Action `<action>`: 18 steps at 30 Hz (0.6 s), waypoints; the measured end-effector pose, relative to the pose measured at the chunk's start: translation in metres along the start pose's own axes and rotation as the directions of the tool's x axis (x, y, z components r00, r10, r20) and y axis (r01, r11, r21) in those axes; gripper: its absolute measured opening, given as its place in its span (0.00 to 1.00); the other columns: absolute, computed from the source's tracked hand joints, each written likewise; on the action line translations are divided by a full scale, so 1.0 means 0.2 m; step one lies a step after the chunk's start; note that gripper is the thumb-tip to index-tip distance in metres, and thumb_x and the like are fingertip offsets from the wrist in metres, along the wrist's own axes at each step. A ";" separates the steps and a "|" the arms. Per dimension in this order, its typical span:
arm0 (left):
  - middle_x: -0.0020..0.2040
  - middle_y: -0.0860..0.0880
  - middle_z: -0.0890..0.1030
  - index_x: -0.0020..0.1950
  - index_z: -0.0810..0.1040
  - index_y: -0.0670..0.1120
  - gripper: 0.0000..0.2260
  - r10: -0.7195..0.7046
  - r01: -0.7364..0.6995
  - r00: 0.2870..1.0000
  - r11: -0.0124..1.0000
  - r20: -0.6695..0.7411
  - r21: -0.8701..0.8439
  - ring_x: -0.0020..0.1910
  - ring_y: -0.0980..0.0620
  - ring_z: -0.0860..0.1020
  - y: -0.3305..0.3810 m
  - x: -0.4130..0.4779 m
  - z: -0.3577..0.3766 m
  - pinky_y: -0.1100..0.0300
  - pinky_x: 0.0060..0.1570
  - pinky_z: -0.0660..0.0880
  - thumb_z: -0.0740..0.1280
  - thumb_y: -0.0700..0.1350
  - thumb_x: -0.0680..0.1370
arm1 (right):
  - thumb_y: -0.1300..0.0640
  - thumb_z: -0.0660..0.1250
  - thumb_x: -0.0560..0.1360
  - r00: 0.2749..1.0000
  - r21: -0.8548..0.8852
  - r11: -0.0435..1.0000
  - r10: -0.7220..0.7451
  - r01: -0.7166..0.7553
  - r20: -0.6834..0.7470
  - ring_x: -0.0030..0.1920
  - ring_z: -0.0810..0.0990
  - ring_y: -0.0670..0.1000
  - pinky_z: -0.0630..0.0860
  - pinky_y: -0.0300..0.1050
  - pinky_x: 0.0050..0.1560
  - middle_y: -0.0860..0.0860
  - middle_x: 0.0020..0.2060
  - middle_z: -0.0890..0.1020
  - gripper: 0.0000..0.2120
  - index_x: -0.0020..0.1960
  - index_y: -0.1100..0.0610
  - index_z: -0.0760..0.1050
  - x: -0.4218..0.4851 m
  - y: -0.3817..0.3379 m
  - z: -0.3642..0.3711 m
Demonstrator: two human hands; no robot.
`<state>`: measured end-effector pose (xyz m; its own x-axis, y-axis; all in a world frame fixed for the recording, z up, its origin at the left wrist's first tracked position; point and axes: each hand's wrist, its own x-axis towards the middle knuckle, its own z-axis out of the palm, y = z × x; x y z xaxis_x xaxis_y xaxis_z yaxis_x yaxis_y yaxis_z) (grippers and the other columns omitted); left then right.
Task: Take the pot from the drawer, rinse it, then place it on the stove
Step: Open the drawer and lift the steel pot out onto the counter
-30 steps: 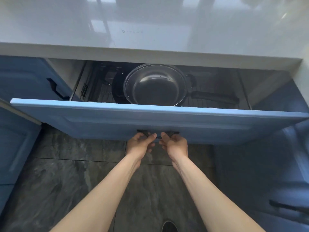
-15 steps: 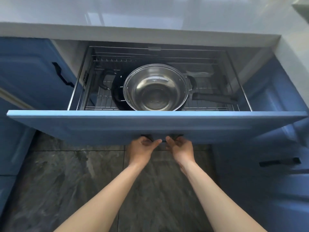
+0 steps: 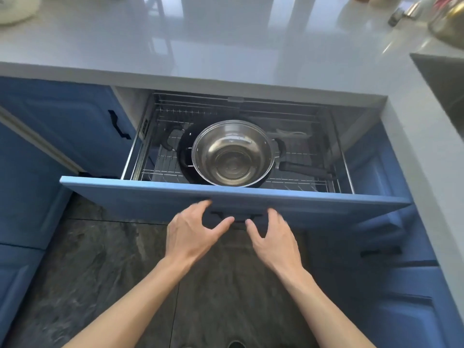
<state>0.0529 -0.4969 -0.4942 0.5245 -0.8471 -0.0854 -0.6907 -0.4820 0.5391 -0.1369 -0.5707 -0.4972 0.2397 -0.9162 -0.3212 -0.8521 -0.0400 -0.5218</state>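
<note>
A shiny steel pot (image 3: 232, 154) sits inside a black pan (image 3: 187, 146) in the wire rack of the pulled-out blue drawer (image 3: 175, 197). The pan's long black handle (image 3: 305, 169) lies to the right on the rack. My left hand (image 3: 192, 231) and my right hand (image 3: 273, 236) hover just in front of the drawer's dark handle (image 3: 237, 217), fingers spread, touching nothing. Both hands are below the pot and in front of the drawer front.
A glossy grey countertop (image 3: 226, 46) runs above the drawer and turns down the right side. A sink corner (image 3: 442, 79) shows at the right edge. Blue cabinet doors (image 3: 62, 126) flank the drawer. Dark stone floor lies underneath.
The drawer has slid out further, showing the whole pot and rack. Both hands have let go of the drawer handle and opened. The view has tilted up toward the counter.
</note>
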 end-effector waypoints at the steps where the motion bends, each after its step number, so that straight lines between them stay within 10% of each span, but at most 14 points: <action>1: 0.68 0.54 0.85 0.74 0.81 0.53 0.40 0.012 -0.012 1.000 1.000 -0.009 0.026 0.66 0.47 0.84 0.03 -0.01 -0.07 0.46 0.65 0.79 0.65 0.78 0.71 | 0.32 0.60 0.81 1.000 -0.022 1.000 -0.019 0.019 -0.006 0.80 0.68 0.52 0.69 0.52 0.76 0.50 0.80 0.71 0.38 0.83 0.53 0.62 -0.03 -0.03 -0.07; 18: 0.80 0.50 0.75 0.83 0.69 0.51 0.48 0.013 -0.060 0.978 0.973 0.208 0.222 0.77 0.47 0.73 0.02 0.91 -0.51 0.44 0.75 0.72 0.59 0.81 0.73 | 0.33 0.59 0.81 0.998 -0.269 0.963 0.038 -0.022 0.054 0.68 0.79 0.60 0.77 0.55 0.63 0.57 0.69 0.80 0.33 0.74 0.58 0.70 0.78 -0.36 -0.53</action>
<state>0.1961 -0.6304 -0.4228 0.4006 -0.8812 -0.2510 -0.8140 -0.4680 0.3441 -0.0872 -0.7538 -0.4251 0.2317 -0.8941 -0.3832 -0.9509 -0.1251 -0.2829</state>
